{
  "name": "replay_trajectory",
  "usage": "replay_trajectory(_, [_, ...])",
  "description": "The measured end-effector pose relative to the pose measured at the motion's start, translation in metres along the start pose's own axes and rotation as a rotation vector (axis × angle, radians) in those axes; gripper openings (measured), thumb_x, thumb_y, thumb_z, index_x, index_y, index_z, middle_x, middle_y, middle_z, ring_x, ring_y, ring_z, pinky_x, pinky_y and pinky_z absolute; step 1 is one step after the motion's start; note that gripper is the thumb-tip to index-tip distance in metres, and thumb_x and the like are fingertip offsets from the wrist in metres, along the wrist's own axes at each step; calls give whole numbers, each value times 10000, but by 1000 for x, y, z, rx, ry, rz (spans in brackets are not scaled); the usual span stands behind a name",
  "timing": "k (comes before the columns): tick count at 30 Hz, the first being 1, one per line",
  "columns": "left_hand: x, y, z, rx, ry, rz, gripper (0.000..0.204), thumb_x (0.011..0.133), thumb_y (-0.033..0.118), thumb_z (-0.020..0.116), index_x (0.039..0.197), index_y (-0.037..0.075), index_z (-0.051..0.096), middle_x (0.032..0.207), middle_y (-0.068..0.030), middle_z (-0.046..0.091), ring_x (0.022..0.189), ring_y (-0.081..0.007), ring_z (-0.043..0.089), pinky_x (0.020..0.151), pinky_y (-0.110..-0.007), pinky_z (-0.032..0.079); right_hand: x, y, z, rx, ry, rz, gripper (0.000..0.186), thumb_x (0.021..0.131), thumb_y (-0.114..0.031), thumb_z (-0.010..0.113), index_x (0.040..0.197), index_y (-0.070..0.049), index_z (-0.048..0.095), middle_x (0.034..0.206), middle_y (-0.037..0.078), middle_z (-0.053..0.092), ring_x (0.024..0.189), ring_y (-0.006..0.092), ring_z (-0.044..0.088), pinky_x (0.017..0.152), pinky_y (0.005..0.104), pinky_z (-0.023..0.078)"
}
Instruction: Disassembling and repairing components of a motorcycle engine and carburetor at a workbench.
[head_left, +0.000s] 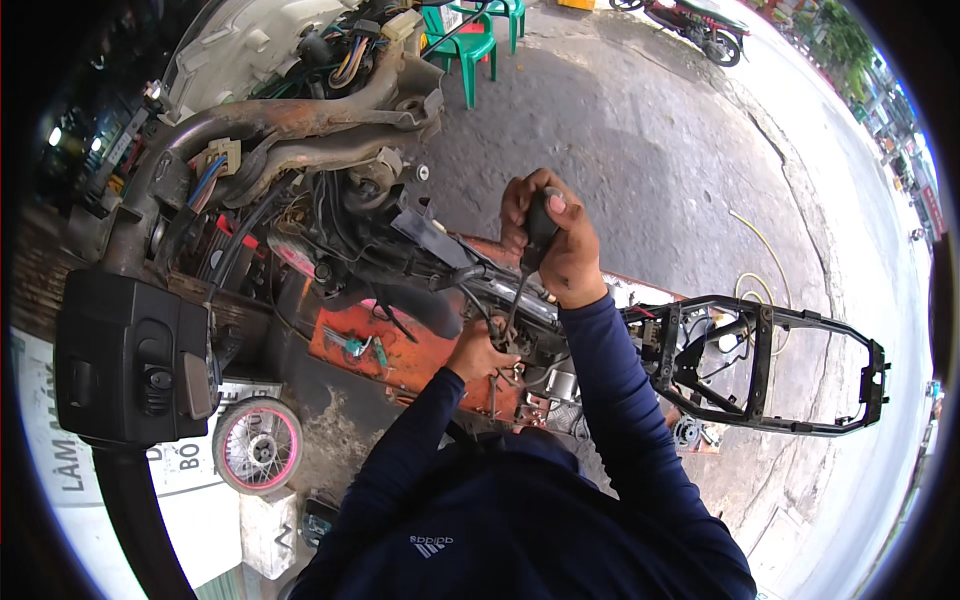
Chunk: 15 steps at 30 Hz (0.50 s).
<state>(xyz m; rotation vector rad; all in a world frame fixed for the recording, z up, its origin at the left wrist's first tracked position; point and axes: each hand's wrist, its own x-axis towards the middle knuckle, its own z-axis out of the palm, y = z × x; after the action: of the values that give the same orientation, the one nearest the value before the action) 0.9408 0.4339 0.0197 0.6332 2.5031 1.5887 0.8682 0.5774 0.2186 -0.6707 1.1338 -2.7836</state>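
The right hand's (pixel 578 255) grip was closed around the dark handle of a screwdriver (pixel 541 232), its shaft slanting down toward the engine parts (pixel 562 384) of a stripped motorbike (pixel 548 312). The left hand (pixel 478 355) was among those parts, near the shaft's lower end; I could not tell whether its grip held anything. An orange platform (pixel 412 372) lay beneath.

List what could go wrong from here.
The screwdriver in the right hand could slip and jab the left hand, which sits close to its shaft. Also, the small teal-and-metal item lying on the orange platform might get knocked off by the nearby left arm.
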Motion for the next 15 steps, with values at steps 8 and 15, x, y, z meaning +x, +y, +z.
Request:
replay_trajectory(8, [0,-8,4,-45,-33,-19,379,603,188,855,810,40,575,712,-87,614,673,-243,593,663,-372,486,-14,-15,-3,-103,-144,-40,433,966,-428,540,1076,-11,496,726,92,541,550,131,494,536,265,427])
replay_trajectory(15, [-5,-12,-2,-83,-87,-5,378,602,192,876,776,28,584,693,-75,601,652,-195,581,647,-348,482,-43,-6,-7,-205,-42,-192,615,941,-559,523,1141,23,521,812,105,591,629,129,516,570,264,422])
